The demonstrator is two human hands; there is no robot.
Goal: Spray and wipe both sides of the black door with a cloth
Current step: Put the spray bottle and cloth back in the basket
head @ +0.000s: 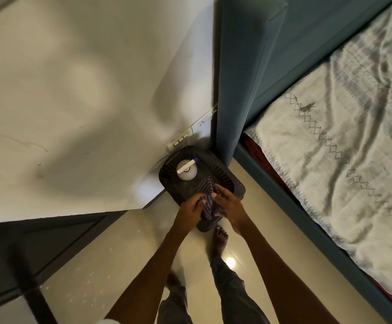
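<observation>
While hands (213, 204) grip cloth (208, 197), basket (223, 174) holds spray bottle (187, 170).

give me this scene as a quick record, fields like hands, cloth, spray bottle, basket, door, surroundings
left hand: grips the cloth
right hand: grips the cloth from the other side
cloth: dark, striped, bunched between both hands, above the basket
spray bottle: white, upright in the basket, untouched
basket: black, ribbed, on the floor in the corner beside the bed
black door: lower left, not being wiped
bed: right, blue frame, pale patterned sheet
</observation>
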